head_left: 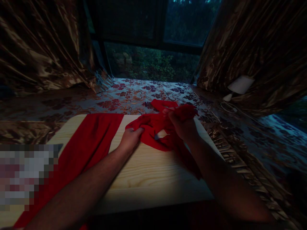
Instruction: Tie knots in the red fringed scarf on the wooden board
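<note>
A bunched red garment lies at the far edge of a pale wooden board. My left hand is closed, pinching the garment's left edge against the board. My right hand is closed too, gripping a raised fold of the same garment, with red cloth draped over its fingers. A small white tag shows between my hands. A second red cloth lies flat across the board's left side, running toward me.
The board rests on a floral-patterned bedspread. Shiny brown curtains hang left and right of a dark window. A white charger with a cable lies at the right. A blurred patch covers the lower left.
</note>
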Demonstrator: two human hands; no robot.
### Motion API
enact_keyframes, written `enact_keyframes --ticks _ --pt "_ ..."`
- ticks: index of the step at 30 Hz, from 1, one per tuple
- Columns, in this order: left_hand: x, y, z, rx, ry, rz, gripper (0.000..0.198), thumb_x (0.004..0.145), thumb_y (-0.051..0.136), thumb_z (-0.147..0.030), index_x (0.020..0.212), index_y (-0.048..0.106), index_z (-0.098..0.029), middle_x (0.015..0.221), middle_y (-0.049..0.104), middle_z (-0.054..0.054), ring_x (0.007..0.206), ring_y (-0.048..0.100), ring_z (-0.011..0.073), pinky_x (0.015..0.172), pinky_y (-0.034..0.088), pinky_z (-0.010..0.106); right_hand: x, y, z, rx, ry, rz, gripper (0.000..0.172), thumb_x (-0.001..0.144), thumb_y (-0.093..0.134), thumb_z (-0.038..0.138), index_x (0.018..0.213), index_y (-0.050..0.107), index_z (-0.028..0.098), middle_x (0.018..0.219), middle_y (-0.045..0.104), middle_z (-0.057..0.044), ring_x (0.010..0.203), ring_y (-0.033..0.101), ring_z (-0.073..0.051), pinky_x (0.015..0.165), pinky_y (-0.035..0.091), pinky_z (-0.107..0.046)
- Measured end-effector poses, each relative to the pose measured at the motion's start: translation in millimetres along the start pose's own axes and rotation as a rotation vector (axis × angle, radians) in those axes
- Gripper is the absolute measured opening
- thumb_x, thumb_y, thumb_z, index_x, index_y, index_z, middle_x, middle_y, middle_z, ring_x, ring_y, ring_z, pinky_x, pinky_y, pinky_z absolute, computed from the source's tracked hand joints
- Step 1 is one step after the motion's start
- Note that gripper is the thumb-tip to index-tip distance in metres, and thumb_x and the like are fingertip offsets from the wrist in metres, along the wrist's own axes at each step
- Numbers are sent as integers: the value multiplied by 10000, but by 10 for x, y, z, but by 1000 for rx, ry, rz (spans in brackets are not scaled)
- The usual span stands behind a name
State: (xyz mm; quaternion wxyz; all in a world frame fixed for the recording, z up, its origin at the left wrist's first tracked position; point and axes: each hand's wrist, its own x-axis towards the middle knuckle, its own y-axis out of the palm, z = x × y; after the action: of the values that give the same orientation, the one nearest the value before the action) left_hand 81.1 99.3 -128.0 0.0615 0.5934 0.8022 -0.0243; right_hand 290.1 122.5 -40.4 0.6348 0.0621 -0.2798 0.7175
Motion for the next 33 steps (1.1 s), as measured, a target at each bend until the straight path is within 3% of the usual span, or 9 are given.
enact_keyframes --ticks 3,7,9,11,15,20,25,28,33 --pt "51 -23 0 74 -52 13 267 717 663 -393 859 712 -172 584 640 20 540 601 189 491 457 277 -180 -252 165 37 -104 467 395 862 727 477 1177 742 240 1248 718 -82 1210 645 -251 1108 455 -418" --pt "86 -108 1 428 167 -152 588 742 686 -406 1259 601 -140 1004 729 114 881 689 263 784 560 396 -332 -509 186 172 -120 1324 813 672 876 524 1378 633 203 1251 720 -99 1166 668 -254 1003 499 -329" --pt "56 -140 -23 645 439 -197 694 778 677 -385 1411 512 -152 1310 638 174 1188 613 306 1015 491 472 -320 -519 105 96 -6 1229 721 754 794 577 1345 653 189 1163 749 -90 1032 708 -225 877 527 -297" --pt "10 -150 -47 811 688 -113 632 830 635 -362 1440 533 -230 1523 493 138 1406 450 314 1151 366 512 -258 -463 -5 -138 79 877 502 877 669 544 1219 714 179 1070 763 -79 920 708 -195 798 510 -280" --pt "3 -137 2 1087 706 150 474 877 598 -436 1340 661 -354 1641 357 45 1524 268 361 1184 260 613 -128 -335 -187 -763 160 392 296 940 563 426 971 737 188 910 755 -75 810 676 -192 718 447 -283" --pt "174 -153 193 1214 446 192 631 847 596 -436 1446 582 -235 1627 358 148 1500 328 369 1214 211 620 -262 -324 -169 -1032 365 626 519 836 675 516 1186 630 135 1032 737 -169 890 696 -282 683 446 -309" --pt "228 -152 266 1133 497 161 680 837 595 -468 1458 565 -192 1613 393 130 1494 349 328 1231 278 499 -455 -458 -56 -582 336 894 941 744 799 443 1541 370 187 1175 716 -135 944 701 -250 741 493 -292" --pt "223 -137 256 1036 535 104 589 915 494 -531 1349 666 -173 1548 484 139 1470 385 309 1238 277 476 -348 -575 -108 -245 355 1050 832 801 737 485 1525 426 222 960 752 -50 701 689 -170 633 486 -257" --pt "229 -109 256 894 517 -79 520 947 469 -551 1182 764 -194 1570 445 121 1507 308 339 1252 243 503 38 -397 -391 -598 126 237 264 895 597 349 1002 750 163 810 733 -47 707 638 -155 661 438 -262"
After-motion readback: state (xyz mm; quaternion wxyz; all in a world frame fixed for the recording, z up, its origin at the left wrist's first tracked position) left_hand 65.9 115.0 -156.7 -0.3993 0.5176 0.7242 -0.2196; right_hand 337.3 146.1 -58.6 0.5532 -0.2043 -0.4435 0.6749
